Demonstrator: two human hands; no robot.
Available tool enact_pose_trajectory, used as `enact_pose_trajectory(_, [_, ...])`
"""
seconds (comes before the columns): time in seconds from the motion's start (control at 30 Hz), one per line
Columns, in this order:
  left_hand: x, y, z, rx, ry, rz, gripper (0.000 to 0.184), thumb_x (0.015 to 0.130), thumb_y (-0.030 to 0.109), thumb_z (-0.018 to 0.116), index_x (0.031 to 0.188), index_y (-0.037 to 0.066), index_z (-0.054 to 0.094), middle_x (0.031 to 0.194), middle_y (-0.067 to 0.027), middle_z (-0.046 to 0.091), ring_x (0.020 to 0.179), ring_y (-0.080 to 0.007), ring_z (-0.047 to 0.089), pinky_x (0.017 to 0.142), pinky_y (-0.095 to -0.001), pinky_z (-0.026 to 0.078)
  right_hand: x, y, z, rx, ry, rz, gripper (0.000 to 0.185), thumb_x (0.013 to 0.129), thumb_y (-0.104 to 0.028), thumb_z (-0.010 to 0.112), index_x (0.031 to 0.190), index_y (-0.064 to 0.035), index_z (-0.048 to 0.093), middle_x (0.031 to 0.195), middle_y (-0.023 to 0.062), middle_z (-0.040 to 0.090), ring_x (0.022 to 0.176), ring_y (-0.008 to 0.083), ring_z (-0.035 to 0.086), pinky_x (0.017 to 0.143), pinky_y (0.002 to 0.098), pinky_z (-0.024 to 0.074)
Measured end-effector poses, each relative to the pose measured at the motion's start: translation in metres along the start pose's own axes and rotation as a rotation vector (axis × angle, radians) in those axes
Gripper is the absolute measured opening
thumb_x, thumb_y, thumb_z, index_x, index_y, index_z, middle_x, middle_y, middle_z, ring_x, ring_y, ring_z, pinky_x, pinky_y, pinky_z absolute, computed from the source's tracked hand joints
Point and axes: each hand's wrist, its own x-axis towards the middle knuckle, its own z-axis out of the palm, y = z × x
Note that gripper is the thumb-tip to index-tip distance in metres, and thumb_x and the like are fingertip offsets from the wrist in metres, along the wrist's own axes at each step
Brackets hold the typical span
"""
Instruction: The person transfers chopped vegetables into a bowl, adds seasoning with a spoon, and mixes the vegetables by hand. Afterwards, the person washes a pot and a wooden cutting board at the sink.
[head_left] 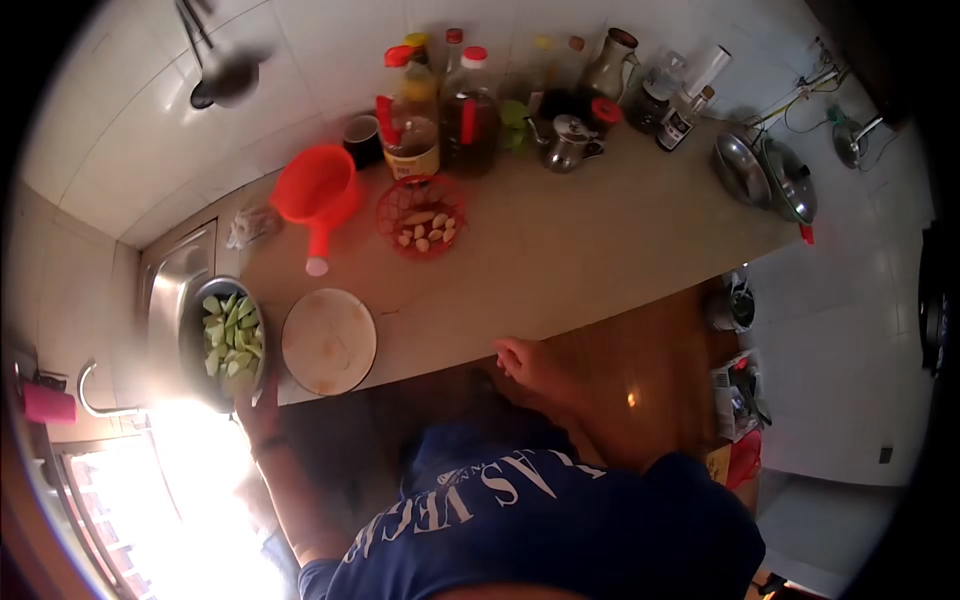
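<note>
At the left end of the counter is a metal bowl (262, 300) filled with cut pale-green vegetable pieces (234, 335). My left hand (258, 405) grips the bowl's near rim; some of its fingers are hidden by glare and blur. A round white board (329, 342) with brownish stains lies flat just right of the bowl. My right hand (516, 361) hovers by the counter's front edge, fingers curled in, with nothing visible in it.
A red dipper (317, 192) and a red mesh basket (392, 222) of garlic-like pieces sit farther back. Bottles (470, 120), a small metal teapot (570, 145) and pans (742, 168) line the wall. The sink (182, 270) and faucet (92, 395) are at left.
</note>
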Motion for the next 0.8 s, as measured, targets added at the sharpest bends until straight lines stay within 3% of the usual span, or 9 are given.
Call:
enact_pose_trajectory(0.07, [-0.001,0.003,0.007,0.377,0.087,0.139,0.041,0.077,0.014,0.070,0.112,-0.005,0.055,0.106,-0.0110,0.058,0.098,-0.0191,0.053,0.085,-0.0296,0.043,0.026,0.021,-0.018,0.087,0.000,0.022,0.016,0.087,-0.015,0.049,0.092,-0.0019,0.058,0.073,0.0102,0.062,0.064,0.0206,0.061,0.062,0.0313,0.0486])
enact_pose_trajectory(0.1, [0.002,0.008,0.017,0.371,0.103,0.155,0.041,0.077,0.014,0.070,0.112,-0.005,0.055,0.106,-0.0110,0.058,0.098,-0.0191,0.053,0.085,-0.0296,0.043,0.051,0.030,-0.035,0.169,-0.008,0.026,0.016,0.088,-0.014,0.048,0.089,-0.0018,0.057,0.069,0.0086,0.061,0.060,0.0173,0.060,0.058,0.0300,0.0481])
enact_pose_trajectory(0.17, [-0.001,0.009,0.007,0.052,0.042,-0.095,0.051,0.078,0.017,0.068,0.120,-0.003,0.046,0.115,-0.0141,0.051,0.104,-0.0237,0.051,0.085,-0.0358,0.044,0.089,0.029,-0.060,0.135,0.058,0.137,0.015,0.088,-0.012,0.047,0.087,-0.0020,0.058,0.068,0.0062,0.060,0.057,0.0127,0.059,0.054,0.0281,0.0474])
enact_pose_trajectory(0.23, [-0.006,0.005,-0.006,-0.297,0.053,-0.303,0.060,0.081,0.023,0.065,0.129,0.001,0.037,0.125,-0.0174,0.043,0.109,-0.0286,0.049,0.085,-0.0421,0.045,0.143,0.046,-0.078,0.149,0.121,0.208,0.017,0.087,-0.010,0.048,0.098,-0.0010,0.057,0.066,0.0063,0.060,0.056,0.0138,0.059,0.052,0.0294,0.0473])
enact_pose_trajectory(0.3, [-0.026,0.067,0.025,-0.504,0.482,-0.636,0.082,0.082,0.044,0.058,0.136,0.002,0.012,0.124,-0.0241,0.039,0.107,-0.0354,0.052,0.085,-0.0486,0.045,0.186,0.029,-0.095,0.380,0.291,0.233,0.030,0.086,-0.010,0.048,0.115,-0.0010,0.051,0.068,0.0077,0.060,0.054,0.0156,0.059,0.051,0.0297,0.0479])
enact_pose_trajectory(0.37, [-0.038,0.062,0.016,-0.402,0.491,-0.535,0.081,0.080,0.047,0.060,0.135,0.004,0.020,0.128,-0.0219,0.035,0.105,-0.0327,0.052,0.082,-0.0474,0.047,0.237,0.029,-0.111,0.397,0.331,0.247,0.044,0.085,-0.009,0.048,0.128,-0.0017,0.040,0.071,0.0100,0.060,0.054,0.0181,0.059,0.050,0.0294,0.0487])
enact_pose_trajectory(0.47, [-0.055,0.042,-0.008,-0.260,0.579,-0.396,0.072,0.083,0.043,0.058,0.133,0.004,0.025,0.125,-0.0191,0.040,0.102,-0.0295,0.053,0.078,-0.0443,0.049,0.309,0.037,-0.122,0.258,0.364,0.150,0.042,0.085,-0.009,0.051,0.125,-0.0047,0.042,0.076,0.0108,0.062,0.055,0.0182,0.061,0.046,0.0284,0.0507])
enact_pose_trajectory(0.67, [-0.109,0.135,0.055,-0.027,0.678,-0.334,0.041,0.091,0.028,0.048,0.122,0.002,0.041,0.106,-0.0140,0.055,0.089,-0.0226,0.057,0.070,-0.0330,0.048,0.332,0.025,-0.129,0.420,0.506,0.231,0.017,0.085,-0.016,0.058,0.091,-0.0012,0.054,0.066,0.0080,0.059,0.054,0.0168,0.061,0.042,0.0276,0.0495])
enact_pose_trajectory(0.8, [-0.107,0.161,0.097,0.028,0.624,-0.153,0.029,0.089,0.026,0.051,0.107,0.003,0.051,0.084,-0.0052,0.054,0.069,-0.0123,0.052,0.059,-0.0252,0.043,0.291,0.034,-0.125,0.333,0.465,0.157,0.017,0.086,-0.017,0.059,0.089,-0.0003,0.055,0.063,0.0064,0.058,0.050,0.0151,0.059,0.041,0.0252,0.0466])
